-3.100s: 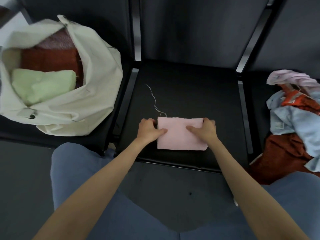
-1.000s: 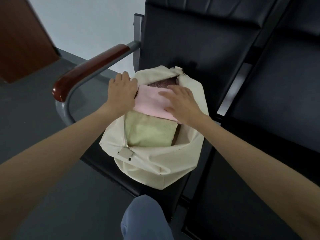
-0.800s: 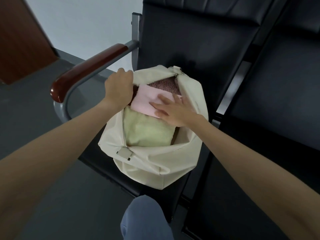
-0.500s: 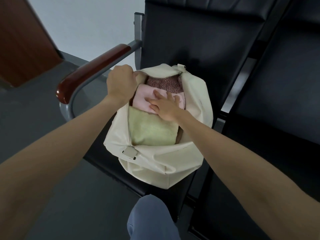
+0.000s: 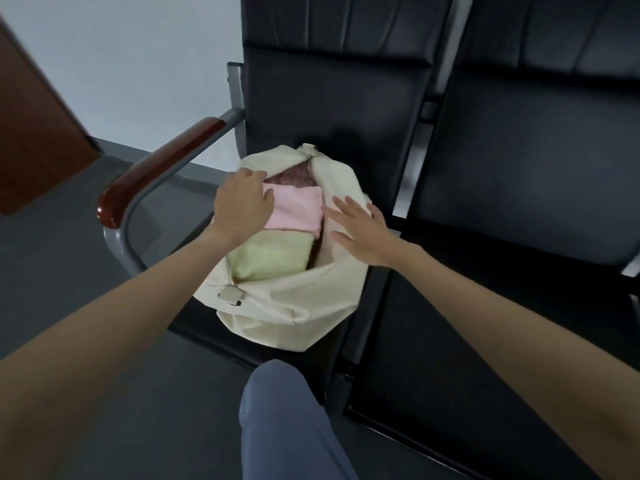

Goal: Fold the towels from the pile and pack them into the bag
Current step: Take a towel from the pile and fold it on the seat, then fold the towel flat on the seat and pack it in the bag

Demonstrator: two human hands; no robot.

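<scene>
The cream cloth bag (image 5: 287, 306) stands open on the left black seat. Inside lie a folded pink towel (image 5: 298, 211), a folded green towel (image 5: 273, 254) nearer me, and a dark red-brown towel (image 5: 294, 174) at the far end. My left hand (image 5: 242, 206) grips the bag's left rim, with its thumb against the pink towel. My right hand (image 5: 360, 230) hovers over the bag's right rim with fingers spread and straight, holding nothing. The towel pile is out of view.
A metal armrest with a red-brown wooden top (image 5: 156, 168) curves left of the bag. A second black seat (image 5: 502, 271) lies to the right. My knee in blue trousers (image 5: 287, 420) is below the bag. Grey floor is at left.
The folded pink towel went from the middle seat into the bag. In the last half second my right hand lifted off it and drew back to the right rim; my left hand stays at the rim.
</scene>
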